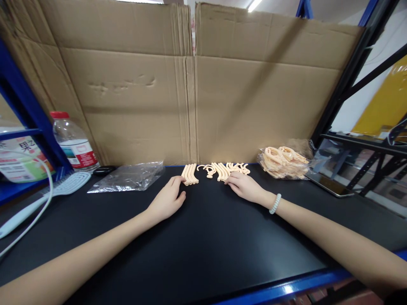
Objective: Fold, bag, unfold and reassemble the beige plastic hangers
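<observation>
Several cream-coloured curved pieces [190, 174] lie side by side near the table's back edge. My left hand [168, 198] rests at their left side, fingertips touching the nearest one, with thumb and fingers apart. A second row of similar pieces [221, 171] lies further right. Beside it my right hand [244, 186] has its fingers bent down at the row's right end; what is under the fingertips is hidden. Between the two rows sit small curved parts [210, 170], and more loose parts [243, 168] lie behind my right hand.
A clear plastic bag [127, 177] lies flat at the left, near a hairbrush [71, 183], a white cable and a bottle [74, 144]. To the right are a bag of cream parts [282, 162] and a phone-like slab [330, 185]. Cardboard [136, 93] stands along the back of the black table [203, 245].
</observation>
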Demonstrator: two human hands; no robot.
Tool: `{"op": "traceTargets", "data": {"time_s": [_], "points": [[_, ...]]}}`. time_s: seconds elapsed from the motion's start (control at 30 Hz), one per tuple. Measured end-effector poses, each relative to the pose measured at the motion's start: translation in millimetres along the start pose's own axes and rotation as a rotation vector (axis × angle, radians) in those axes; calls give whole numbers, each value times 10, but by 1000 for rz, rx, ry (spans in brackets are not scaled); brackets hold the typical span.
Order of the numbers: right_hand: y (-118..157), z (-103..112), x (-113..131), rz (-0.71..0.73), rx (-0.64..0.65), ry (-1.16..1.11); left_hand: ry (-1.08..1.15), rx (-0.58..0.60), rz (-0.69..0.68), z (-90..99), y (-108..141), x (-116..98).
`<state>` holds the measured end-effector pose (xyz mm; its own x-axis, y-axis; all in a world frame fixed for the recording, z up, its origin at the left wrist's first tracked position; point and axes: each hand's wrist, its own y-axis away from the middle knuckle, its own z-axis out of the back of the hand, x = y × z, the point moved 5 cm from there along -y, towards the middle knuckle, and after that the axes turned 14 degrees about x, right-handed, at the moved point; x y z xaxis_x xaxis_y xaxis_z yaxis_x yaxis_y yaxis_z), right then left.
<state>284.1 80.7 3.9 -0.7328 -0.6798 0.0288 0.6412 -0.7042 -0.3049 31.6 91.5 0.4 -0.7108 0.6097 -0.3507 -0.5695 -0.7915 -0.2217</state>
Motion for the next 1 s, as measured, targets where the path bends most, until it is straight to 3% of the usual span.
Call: {"op": "traceTargets", "data": {"time_s": [1.0], "points": [[5, 21, 4, -18, 2, -16, -27, -3, 51, -2, -6, 25]]}}
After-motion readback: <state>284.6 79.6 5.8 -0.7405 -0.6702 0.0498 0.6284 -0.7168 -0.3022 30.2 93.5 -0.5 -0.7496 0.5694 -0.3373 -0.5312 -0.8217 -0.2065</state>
